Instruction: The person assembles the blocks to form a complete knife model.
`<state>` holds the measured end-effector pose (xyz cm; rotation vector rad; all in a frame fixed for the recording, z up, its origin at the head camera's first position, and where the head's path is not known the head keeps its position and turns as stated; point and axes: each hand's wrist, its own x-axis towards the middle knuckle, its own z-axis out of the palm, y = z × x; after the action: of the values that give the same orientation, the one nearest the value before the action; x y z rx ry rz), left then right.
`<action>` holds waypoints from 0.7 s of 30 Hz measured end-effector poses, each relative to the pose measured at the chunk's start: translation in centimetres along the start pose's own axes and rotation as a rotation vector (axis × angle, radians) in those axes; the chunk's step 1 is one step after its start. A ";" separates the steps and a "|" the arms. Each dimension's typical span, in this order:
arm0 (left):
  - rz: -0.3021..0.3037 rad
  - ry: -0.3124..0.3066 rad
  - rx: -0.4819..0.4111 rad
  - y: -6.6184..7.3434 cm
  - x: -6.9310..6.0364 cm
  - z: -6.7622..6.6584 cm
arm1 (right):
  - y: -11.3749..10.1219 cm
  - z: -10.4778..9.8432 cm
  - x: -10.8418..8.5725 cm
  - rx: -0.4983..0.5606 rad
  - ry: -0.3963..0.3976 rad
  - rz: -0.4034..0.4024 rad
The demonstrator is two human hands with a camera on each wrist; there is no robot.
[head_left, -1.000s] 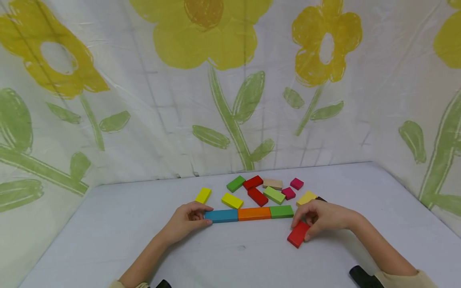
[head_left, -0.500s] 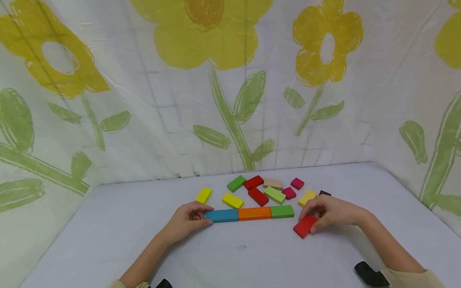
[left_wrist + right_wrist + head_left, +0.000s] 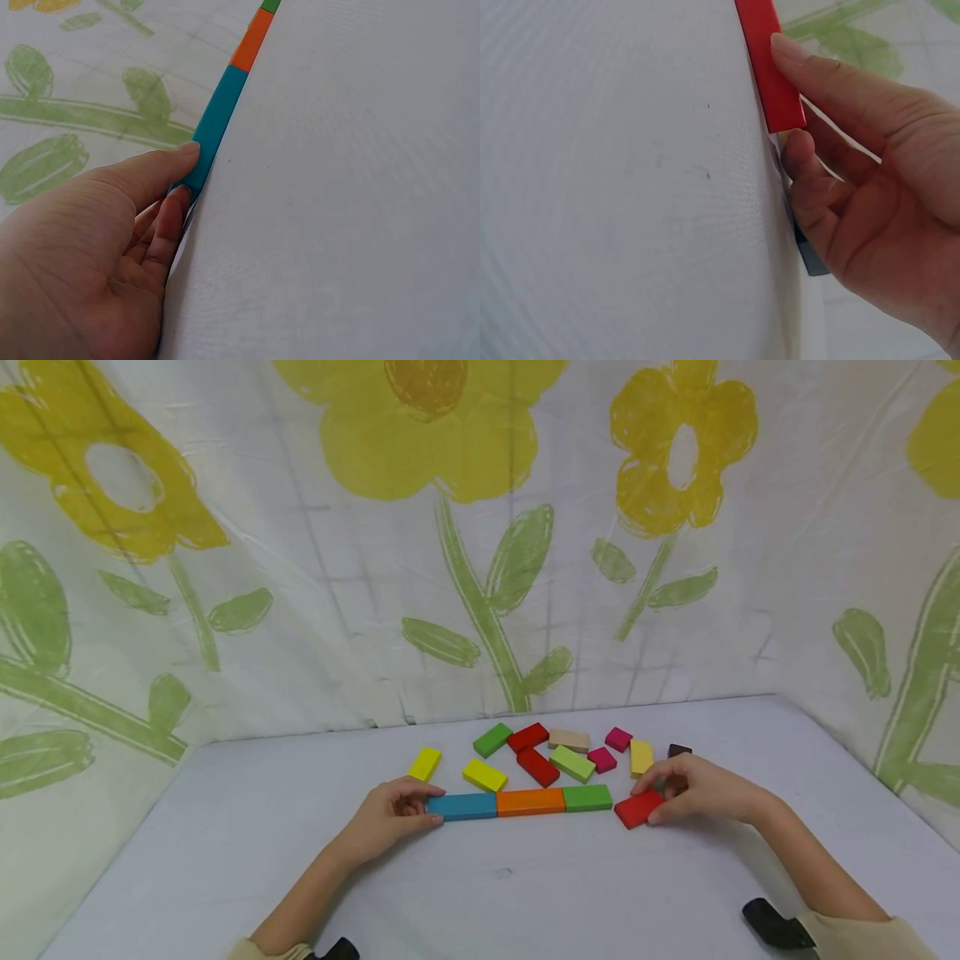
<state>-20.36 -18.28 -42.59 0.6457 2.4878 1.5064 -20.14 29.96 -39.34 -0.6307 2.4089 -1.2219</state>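
In the head view a blue block (image 3: 462,807), an orange block (image 3: 530,802) and a green block (image 3: 588,797) lie end to end in one row. My left hand (image 3: 392,816) pinches the blue block's outer end between thumb and fingers; the left wrist view shows the thumb on the blue block (image 3: 212,127). Just right of the green block, a red block (image 3: 636,808) lies slightly turned, with a small gap to the row. My right hand (image 3: 703,789) pinches its right end, thumb on the near side, as the red block (image 3: 772,67) shows in the right wrist view.
Behind the row lie loose blocks: yellow (image 3: 484,775), red (image 3: 537,767), light green (image 3: 572,763), tan (image 3: 568,741), magenta (image 3: 602,760), pale yellow (image 3: 641,758) and several others. A dark block (image 3: 679,750) sits behind my right hand. A flowered curtain (image 3: 337,568) rises behind the white table.
My right hand has moved away from me and slightly right, turning the red block closer in line with the row. The pale yellow block has turned more upright. The left hand stays put.
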 end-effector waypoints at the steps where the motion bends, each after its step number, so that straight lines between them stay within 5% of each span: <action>1: 0.002 0.001 0.002 0.0 0.0 0.0 | 0.0 0.0 0.0 0.001 0.009 0.008; 8: 0.001 0.003 0.000 -0.1 0.0 0.0 | 0.1 0.1 0.2 -0.003 0.084 0.074; 21: 0.002 0.007 0.005 0.1 0.0 0.1 | -0.4 0.8 0.6 -0.002 0.118 0.077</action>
<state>-20.29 -18.22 -42.56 0.6446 2.4970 1.5065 -20.10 28.90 -39.56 -0.4733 2.5053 -1.2574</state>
